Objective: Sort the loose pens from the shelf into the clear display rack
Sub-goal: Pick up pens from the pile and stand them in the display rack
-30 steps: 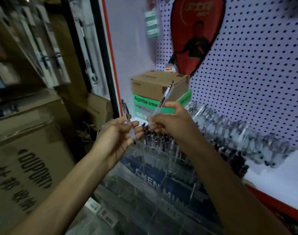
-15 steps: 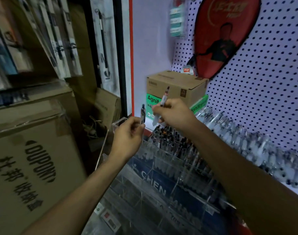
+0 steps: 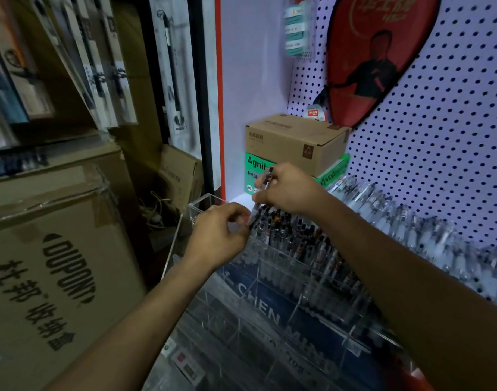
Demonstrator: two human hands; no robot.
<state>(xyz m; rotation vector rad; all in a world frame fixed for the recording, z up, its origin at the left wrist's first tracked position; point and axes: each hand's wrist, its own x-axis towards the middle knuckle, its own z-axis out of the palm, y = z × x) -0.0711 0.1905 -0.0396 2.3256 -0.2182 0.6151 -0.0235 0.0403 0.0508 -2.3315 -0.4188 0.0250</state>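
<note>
A pen (image 3: 265, 184) is pinched in the right hand (image 3: 288, 189), tip down, just above the packed top-left compartment of the clear display rack (image 3: 272, 277). The left hand (image 3: 220, 234) is curled at the compartment's near edge w/ a second pen (image 3: 253, 220) apparently pinched at its fingertips; grip partly hidden. For a clean insert, the pen should be kept near upright and eased into a gap btwn neighbours. Both forearms are extended fwd, wrists bent down. Loose pens (image 3: 411, 221) are left lying along the shelf behind.
</note>
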